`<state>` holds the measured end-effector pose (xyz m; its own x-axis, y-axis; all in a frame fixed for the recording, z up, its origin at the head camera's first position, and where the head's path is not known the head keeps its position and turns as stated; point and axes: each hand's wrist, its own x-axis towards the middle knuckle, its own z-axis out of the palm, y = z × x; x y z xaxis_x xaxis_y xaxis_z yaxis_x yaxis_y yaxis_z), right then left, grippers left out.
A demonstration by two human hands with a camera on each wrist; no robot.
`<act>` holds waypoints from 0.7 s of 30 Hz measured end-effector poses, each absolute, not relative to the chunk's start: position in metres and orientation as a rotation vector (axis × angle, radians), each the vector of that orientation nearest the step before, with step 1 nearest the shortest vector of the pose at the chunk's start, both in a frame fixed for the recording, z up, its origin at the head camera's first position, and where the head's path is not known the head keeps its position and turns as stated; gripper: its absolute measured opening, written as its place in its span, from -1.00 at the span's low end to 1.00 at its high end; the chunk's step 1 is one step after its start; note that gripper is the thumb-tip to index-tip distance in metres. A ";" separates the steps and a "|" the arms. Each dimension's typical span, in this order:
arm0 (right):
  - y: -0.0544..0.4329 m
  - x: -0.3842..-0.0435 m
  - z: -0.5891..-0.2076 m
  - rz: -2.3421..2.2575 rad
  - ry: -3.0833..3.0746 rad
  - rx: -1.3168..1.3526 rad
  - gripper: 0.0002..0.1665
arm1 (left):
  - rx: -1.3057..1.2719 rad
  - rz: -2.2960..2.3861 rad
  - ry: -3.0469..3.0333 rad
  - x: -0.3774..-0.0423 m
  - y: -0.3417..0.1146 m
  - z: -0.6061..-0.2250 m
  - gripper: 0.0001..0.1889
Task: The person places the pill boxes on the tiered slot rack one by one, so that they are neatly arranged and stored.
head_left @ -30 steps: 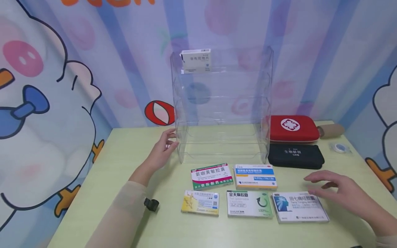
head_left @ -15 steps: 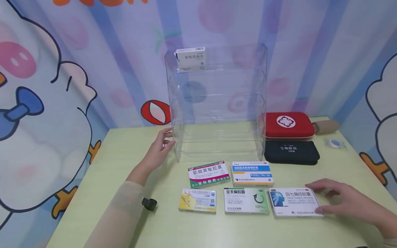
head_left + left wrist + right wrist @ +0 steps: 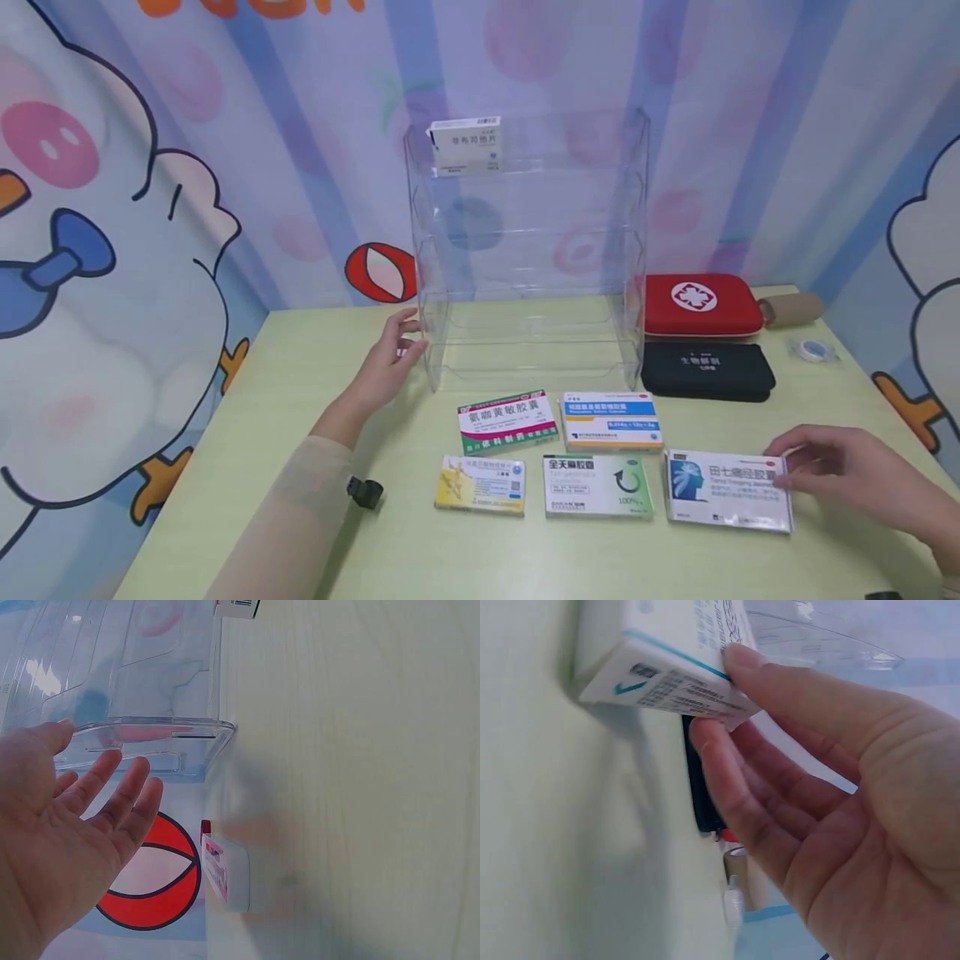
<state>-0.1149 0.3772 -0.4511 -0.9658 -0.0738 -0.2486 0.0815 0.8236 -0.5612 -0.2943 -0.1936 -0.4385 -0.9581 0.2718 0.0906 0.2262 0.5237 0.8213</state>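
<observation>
At the table's right, my right hand pinches the right end of a white medicine box with a blue head picture. In the right wrist view the thumb lies on the face of the white medicine box and fingers are underneath; that end is lifted off the table. My left hand is beside the left wall of a clear acrylic rack, fingers loosely bent. In the left wrist view, the thumb of this left hand reaches the rack's edge. One white box stands at the rack's top left.
Before the rack lie a green-and-magenta box, a blue-and-white box, a yellow box and a green-and-white box. Right of it are a red first-aid case, a black pouch, a tan roll and white tape.
My right hand has come down to the white medicine box, taken its right end between thumb and fingers, and raised that end slightly. The left hand stays by the rack.
</observation>
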 end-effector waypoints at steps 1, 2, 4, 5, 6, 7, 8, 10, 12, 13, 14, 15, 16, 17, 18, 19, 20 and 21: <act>0.378 -0.114 -0.449 -0.866 2.768 -0.004 -0.59 | 0.443 1.444 2.700 -0.294 -0.193 -0.439 -0.36; 0.378 -0.114 -0.446 -0.873 2.790 -0.017 -0.63 | 0.443 1.443 2.699 -0.295 -0.193 -0.439 -0.35; 0.378 -0.114 -0.441 -0.889 2.835 -0.036 -0.68 | 0.448 1.444 2.695 -0.295 -0.193 -0.439 -0.35; 0.377 -0.115 -0.438 -0.895 2.868 -0.051 -0.70 | 0.448 1.448 2.692 -0.295 -0.192 -0.440 -0.35; 0.376 -0.116 -0.435 -0.905 2.907 -0.078 -0.72 | 0.446 1.451 2.690 -0.295 -0.192 -0.440 -0.35; 0.374 -0.118 -0.431 -0.918 2.949 -0.097 -0.73 | 0.444 1.458 2.687 -0.295 -0.192 -0.440 -0.36; 0.371 -0.120 -0.427 -0.935 2.983 -0.115 -0.75 | 0.438 1.466 2.683 -0.295 -0.192 -0.440 -0.36; 0.364 -0.126 -0.418 -0.988 3.046 -0.171 -0.75 | 0.439 1.479 2.681 -0.294 -0.193 -0.440 -0.36; 0.355 -0.133 -0.407 -1.045 3.108 -0.230 -0.76 | 0.439 1.487 2.679 -0.294 -0.193 -0.439 -0.37; 0.349 -0.137 -0.401 -1.068 3.133 -0.239 -0.75 | 0.442 1.487 2.679 -0.294 -0.193 -0.439 -0.37; 0.344 -0.142 -0.393 -1.096 3.154 -0.247 -0.73 | 0.446 1.483 2.680 -0.294 -0.193 -0.439 -0.37; 0.339 -0.146 -0.385 -1.124 3.173 -0.250 -0.72 | 0.449 1.478 2.681 -0.294 -0.193 -0.439 -0.37; 0.334 -0.152 -0.377 -1.156 3.193 -0.246 -0.71 | 0.445 1.475 2.681 -0.294 -0.193 -0.439 -0.37; 0.328 -0.157 -0.369 -1.180 3.217 -0.234 -0.70 | 0.447 1.466 2.683 -0.294 -0.193 -0.439 -0.37; 0.323 -0.164 -0.360 -1.218 3.231 -0.223 -0.68 | 0.440 1.461 2.684 -0.294 -0.193 -0.438 -0.37; 0.318 -0.171 -0.351 -1.247 3.251 -0.215 -0.67 | 0.435 1.455 2.687 -0.294 -0.193 -0.438 -0.37; 0.313 -0.177 -0.342 -1.280 3.272 -0.207 -0.65 | 0.431 1.447 2.691 -0.294 -0.193 -0.438 -0.37; 0.309 -0.185 -0.334 -1.319 3.289 -0.215 -0.63 | 0.426 1.436 2.695 -0.294 -0.193 -0.438 -0.37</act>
